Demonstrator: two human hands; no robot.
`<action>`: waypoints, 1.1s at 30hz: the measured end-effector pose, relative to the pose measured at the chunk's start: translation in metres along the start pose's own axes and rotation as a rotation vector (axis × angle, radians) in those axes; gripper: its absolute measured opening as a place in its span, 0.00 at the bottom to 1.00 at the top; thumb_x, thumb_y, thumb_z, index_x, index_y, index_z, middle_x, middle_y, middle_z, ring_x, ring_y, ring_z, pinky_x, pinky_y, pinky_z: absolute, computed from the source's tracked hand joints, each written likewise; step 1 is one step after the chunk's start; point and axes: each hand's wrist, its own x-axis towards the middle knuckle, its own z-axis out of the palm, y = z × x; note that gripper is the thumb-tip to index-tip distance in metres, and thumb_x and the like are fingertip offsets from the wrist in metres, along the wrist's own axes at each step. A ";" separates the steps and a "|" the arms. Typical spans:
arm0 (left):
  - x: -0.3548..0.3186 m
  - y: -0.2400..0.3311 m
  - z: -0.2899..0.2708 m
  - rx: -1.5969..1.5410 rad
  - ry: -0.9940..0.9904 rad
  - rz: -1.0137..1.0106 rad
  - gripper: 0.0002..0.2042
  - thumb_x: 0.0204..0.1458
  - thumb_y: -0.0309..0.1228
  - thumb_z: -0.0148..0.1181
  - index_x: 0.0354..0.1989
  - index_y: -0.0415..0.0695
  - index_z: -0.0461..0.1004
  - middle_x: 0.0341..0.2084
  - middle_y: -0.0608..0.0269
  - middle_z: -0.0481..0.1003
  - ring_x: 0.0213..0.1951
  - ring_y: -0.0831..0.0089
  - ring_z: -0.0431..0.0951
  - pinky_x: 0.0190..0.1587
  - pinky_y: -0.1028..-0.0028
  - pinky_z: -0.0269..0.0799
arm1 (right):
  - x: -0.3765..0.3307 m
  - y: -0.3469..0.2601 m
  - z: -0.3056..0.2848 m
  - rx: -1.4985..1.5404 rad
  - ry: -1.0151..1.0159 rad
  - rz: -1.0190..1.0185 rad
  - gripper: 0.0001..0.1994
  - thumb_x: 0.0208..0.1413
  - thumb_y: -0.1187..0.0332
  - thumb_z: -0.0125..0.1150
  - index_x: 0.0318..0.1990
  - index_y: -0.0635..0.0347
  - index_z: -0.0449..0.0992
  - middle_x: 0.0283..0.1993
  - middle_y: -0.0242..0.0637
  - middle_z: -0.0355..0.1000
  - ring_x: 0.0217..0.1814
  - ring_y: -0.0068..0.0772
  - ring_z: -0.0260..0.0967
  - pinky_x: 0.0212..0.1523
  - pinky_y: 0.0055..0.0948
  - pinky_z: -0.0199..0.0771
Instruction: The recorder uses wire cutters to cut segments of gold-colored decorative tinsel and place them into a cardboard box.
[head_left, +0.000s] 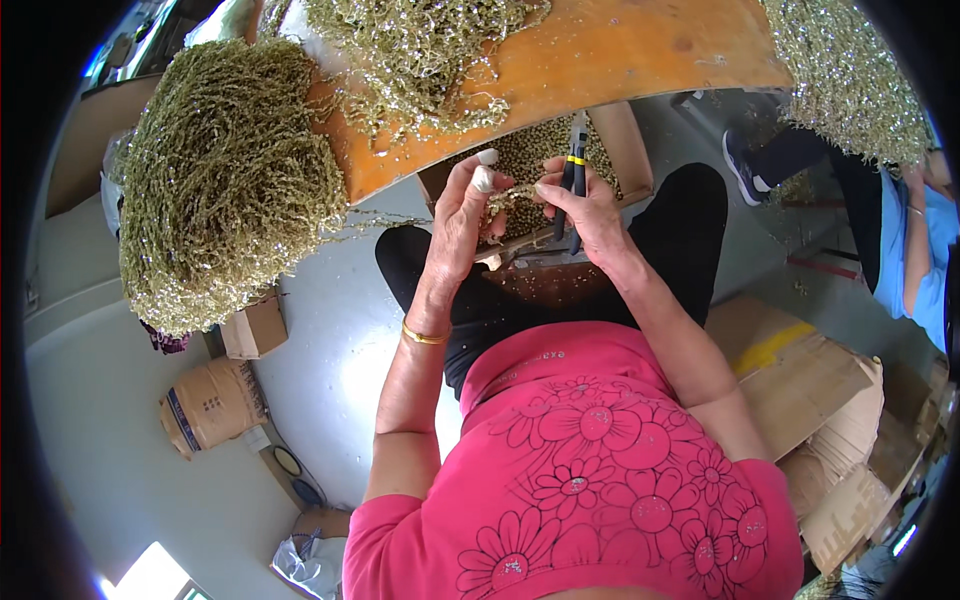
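Observation:
My left hand (462,220), white wraps on its thumb and a fingertip, is closed on a gold glittery strand (515,203). This strand stretches across to my right hand (592,212), whose thumb and forefinger pinch close to its other end. Tucked in the same right hand is a pair of pliers (570,178) with black handles and yellow bands, jaws pointing away from me. Both hands hover over a cardboard box (622,150) holding many small gold beads (540,143). Thin strands (372,222) run from my left hand toward a hanging bundle.
A thick bundle of gold strands (225,180) hangs at the left edge of the wooden table (640,50); another pile (420,60) lies on top. More strands (850,85) hang at far right, near another person in blue (925,240). Cardboard (800,380) lies at my right.

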 end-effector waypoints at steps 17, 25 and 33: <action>0.001 -0.011 -0.001 0.066 -0.193 0.098 0.18 0.52 0.20 0.47 0.52 0.37 0.55 0.36 0.60 0.65 0.33 0.72 0.76 0.35 0.80 0.70 | -0.001 0.011 0.009 0.253 -0.129 0.177 0.09 0.49 0.69 0.56 0.37 0.60 0.67 0.26 0.31 0.66 0.26 0.18 0.63 0.26 0.17 0.62; 0.002 -0.009 -0.003 0.117 -0.216 0.092 0.21 0.51 0.19 0.46 0.54 0.38 0.54 0.37 0.60 0.65 0.35 0.71 0.76 0.37 0.79 0.70 | 0.004 0.009 -0.002 0.170 -0.159 0.212 0.11 0.48 0.68 0.57 0.38 0.60 0.66 0.27 0.32 0.67 0.28 0.21 0.67 0.24 0.18 0.61; -0.001 -0.013 -0.002 0.328 -0.109 0.132 0.23 0.48 0.17 0.48 0.55 0.41 0.55 0.37 0.60 0.67 0.34 0.78 0.74 0.33 0.81 0.68 | 0.005 0.002 0.007 -0.021 -0.065 0.222 0.11 0.47 0.70 0.57 0.38 0.61 0.66 0.27 0.31 0.68 0.34 0.23 0.71 0.23 0.16 0.61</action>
